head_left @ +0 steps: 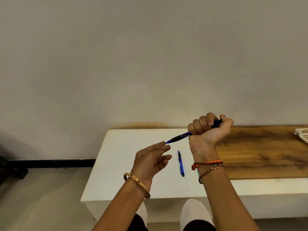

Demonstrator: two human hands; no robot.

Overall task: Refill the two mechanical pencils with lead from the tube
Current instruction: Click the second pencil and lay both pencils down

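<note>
My right hand (208, 130) grips a blue mechanical pencil (180, 137) in its fist above the table, thumb on the pencil's back end and tip pointing left. My left hand (150, 160) is held open, and its index fingertip touches the pencil's tip. A second blue mechanical pencil (181, 164) lies on the white table (116, 172) between my two wrists, tip pointing away from me. A thin green object, perhaps the lead tube (197, 171), shows only as a sliver behind my right wrist. A few loose leads (281, 181) lie near the front edge at the right.
A wooden board (266, 152) covers the right part of the table. The corner of a white plastic basket (302, 135) shows at the far right edge. A plain wall stands behind the table. The floor and a dark baseboard are on the left.
</note>
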